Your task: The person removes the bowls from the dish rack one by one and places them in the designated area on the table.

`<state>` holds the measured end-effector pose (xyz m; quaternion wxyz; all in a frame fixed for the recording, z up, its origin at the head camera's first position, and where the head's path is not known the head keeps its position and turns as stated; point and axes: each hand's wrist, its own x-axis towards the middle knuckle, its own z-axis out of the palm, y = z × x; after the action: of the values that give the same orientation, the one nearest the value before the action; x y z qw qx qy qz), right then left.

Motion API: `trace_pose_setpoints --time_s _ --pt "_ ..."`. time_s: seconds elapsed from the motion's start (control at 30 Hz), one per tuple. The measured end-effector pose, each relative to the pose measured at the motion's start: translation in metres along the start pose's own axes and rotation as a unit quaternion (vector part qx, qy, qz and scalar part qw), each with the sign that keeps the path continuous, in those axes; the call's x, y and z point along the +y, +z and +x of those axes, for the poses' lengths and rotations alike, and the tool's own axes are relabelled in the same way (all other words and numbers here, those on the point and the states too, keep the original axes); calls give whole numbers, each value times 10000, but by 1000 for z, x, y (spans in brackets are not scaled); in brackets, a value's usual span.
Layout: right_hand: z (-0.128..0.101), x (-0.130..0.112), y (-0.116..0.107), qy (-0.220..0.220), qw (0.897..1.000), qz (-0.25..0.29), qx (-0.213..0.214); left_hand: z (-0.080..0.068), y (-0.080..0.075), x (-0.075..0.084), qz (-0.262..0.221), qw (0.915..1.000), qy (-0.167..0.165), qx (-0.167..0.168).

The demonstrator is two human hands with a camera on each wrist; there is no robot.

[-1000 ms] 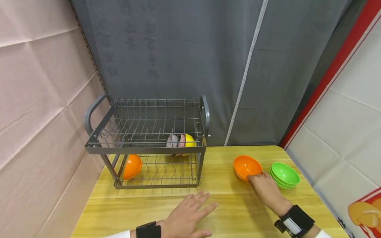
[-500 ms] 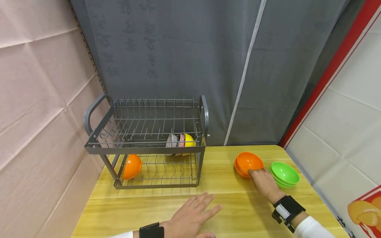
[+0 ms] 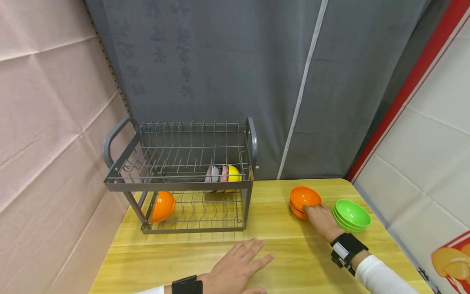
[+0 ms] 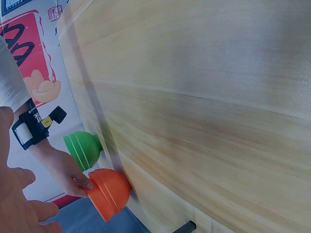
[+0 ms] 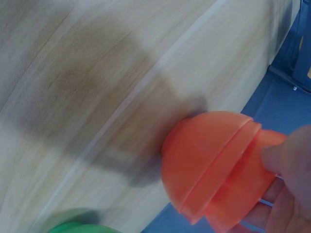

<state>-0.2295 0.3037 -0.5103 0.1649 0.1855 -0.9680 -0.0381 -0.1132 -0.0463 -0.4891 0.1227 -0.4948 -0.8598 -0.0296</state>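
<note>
At the right of the table, my right hand (image 3: 323,222) pinches the near rim of the top orange bowl (image 3: 305,197) in a small stack. In the right wrist view its thumb presses the outside of that bowl (image 5: 243,189), which sits offset in the lower orange bowl (image 5: 199,155). Just right of the hand stand nested green bowls (image 3: 352,214). My left hand (image 3: 235,267), palm down with fingers spread, is over the front middle of the table, holding nothing. Part of it also shows at the left wrist view's edge.
A grey two-tier dish rack (image 3: 180,186) stands at the left. On its lower tier an orange bowl (image 3: 164,206) is on its side at the left, and a yellow bowl (image 3: 234,174) and patterned bowls (image 3: 213,174) stand at the right. A grey curtain (image 3: 220,73) hangs behind.
My right hand, at the orange stack throughout, has moved away from me, and the top bowl it holds has shifted off the bowls below. The left hand has drifted slightly right.
</note>
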Motion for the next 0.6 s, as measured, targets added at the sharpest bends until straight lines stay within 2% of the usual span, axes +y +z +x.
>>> trace_pose_setpoints --time_s 0.23,0.47,0.6 --pt "1 0 3 61 9987 172 -476 -1 2 -1 189 9998 16 42" --pt "2 1 7 -15 9987 188 -471 -2 2 -3 122 9999 -4 84" --pt "2 1 6 63 9980 377 -510 -3 1 -3 81 10000 -25 42"
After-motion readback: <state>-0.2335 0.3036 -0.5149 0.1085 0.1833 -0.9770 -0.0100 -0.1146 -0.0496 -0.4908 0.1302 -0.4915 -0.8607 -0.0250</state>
